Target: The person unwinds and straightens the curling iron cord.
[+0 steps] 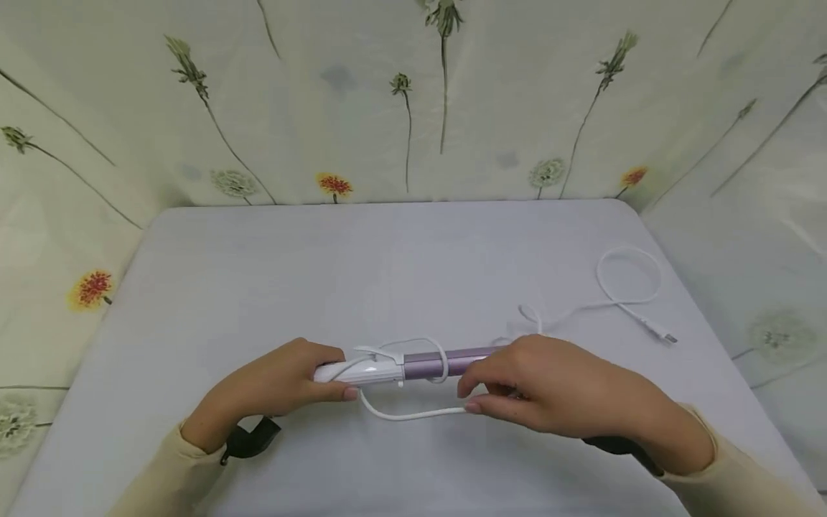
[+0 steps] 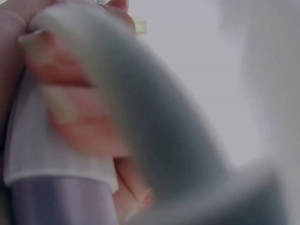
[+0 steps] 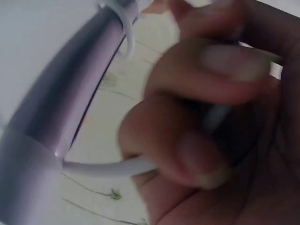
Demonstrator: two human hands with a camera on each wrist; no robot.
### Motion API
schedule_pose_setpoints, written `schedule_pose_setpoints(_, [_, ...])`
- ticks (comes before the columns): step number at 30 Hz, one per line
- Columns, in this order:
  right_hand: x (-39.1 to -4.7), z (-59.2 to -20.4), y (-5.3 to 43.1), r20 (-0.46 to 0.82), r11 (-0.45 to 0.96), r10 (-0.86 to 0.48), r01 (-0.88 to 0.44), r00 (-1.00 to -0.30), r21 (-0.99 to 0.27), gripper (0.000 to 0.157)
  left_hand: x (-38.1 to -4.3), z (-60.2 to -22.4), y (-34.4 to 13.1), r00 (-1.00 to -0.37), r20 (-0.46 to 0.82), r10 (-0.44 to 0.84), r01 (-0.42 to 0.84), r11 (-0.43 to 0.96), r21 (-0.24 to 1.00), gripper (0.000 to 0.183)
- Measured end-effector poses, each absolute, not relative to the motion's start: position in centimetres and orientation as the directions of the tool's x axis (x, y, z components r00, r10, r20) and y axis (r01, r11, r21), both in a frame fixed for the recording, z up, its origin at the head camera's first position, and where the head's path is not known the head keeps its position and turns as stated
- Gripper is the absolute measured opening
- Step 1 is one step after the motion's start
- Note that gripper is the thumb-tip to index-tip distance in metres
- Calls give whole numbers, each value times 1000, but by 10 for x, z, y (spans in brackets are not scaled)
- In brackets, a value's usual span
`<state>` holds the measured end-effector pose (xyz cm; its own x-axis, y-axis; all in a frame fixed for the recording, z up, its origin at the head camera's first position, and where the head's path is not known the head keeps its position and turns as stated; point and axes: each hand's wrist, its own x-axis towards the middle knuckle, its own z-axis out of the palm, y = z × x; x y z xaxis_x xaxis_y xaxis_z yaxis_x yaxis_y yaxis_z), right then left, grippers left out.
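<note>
A white and purple hair iron (image 1: pixel 423 365) lies crosswise between the hands, its white cord (image 1: pixel 413 416) looped around it. Around the white end at the left, my left hand (image 1: pixel 291 377) grips with the thumb along the near side; its curled fingers (image 2: pixel 86 119) show in the left wrist view. My right hand (image 1: pixel 549 384) holds the cord near the purple part, with fingers (image 3: pixel 164 140) curled over it in the right wrist view. The hair iron's right end is hidden behind this hand in the head view.
A loose length of cord runs right over the white table (image 1: pixel 271 280) into a loop, ending at a white plug (image 1: pixel 662 334). Flower-patterned cloth (image 1: pixel 362 108) stands behind the table and along both sides. Black straps with small devices (image 1: pixel 252 438) sit at the wrists.
</note>
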<state>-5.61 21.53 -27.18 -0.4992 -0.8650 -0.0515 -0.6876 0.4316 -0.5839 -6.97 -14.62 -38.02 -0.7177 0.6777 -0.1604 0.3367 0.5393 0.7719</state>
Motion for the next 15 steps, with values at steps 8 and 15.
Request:
schedule_pose_setpoints(8, [-48, -285, 231, -66, 705, -694, -658, -717, -264, 12, -71, -370, -158, -760, -147, 633, 351, 590, 727, 35])
schedule_pose_setpoints(15, [-57, -310, 251, -147, 710, -662, -552, -735, -437, 25, -69, -368, -174, -838, -166, 520, 257, 644, 721, 31])
